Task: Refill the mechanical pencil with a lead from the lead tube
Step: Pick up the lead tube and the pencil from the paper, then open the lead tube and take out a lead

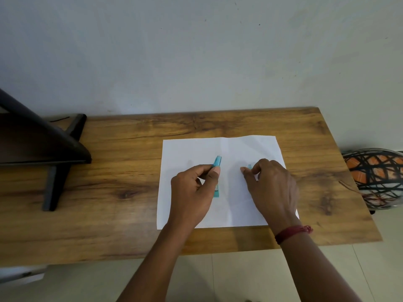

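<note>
A white sheet of paper [189,153] lies on the wooden table [130,149]. Above the sheet, my left hand [192,192] pinches a light-blue lead tube [217,188] between thumb and fingers. The tube's far end points away from me and its labelled near end shows below my thumb. To its right, my right hand [270,184] pinches a small light-blue piece [250,166] at the fingertips; it looks like the tube's cap. The two hands are a short gap apart. No mechanical pencil shows; the hands may hide it.
A dark stand with black legs [54,162] takes up the table's left end. A round basket with orange and black pattern [377,175] sits on the floor off the right edge. The wall runs just behind the table.
</note>
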